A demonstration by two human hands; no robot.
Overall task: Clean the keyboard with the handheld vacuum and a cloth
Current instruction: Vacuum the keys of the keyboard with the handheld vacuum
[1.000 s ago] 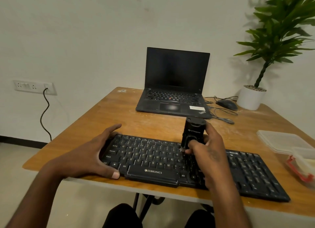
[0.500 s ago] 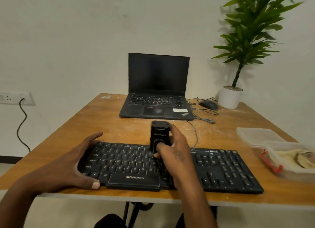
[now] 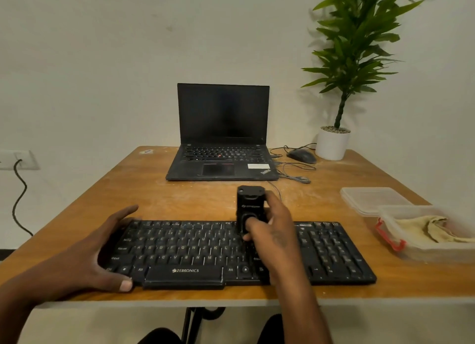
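My right hand wraps its fingers round the handheld vacuum, upright with its lower end on the keyboard right of the letter keys, while my left hand braces the keyboard's left end, thumb and fingers spread. I judge vacuuming is mid-way; the cloth lies untouched in its container, so wiping remains.

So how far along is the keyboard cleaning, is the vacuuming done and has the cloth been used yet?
Nothing looks finished. The vacuuming is in hand: the right hand holds the vacuum upright on the keyboard near its middle, while the left hand steadies the left end. Which keys are already cleaned cannot be told. The wipe is left: the cloth lies untouched in the tub on the right.
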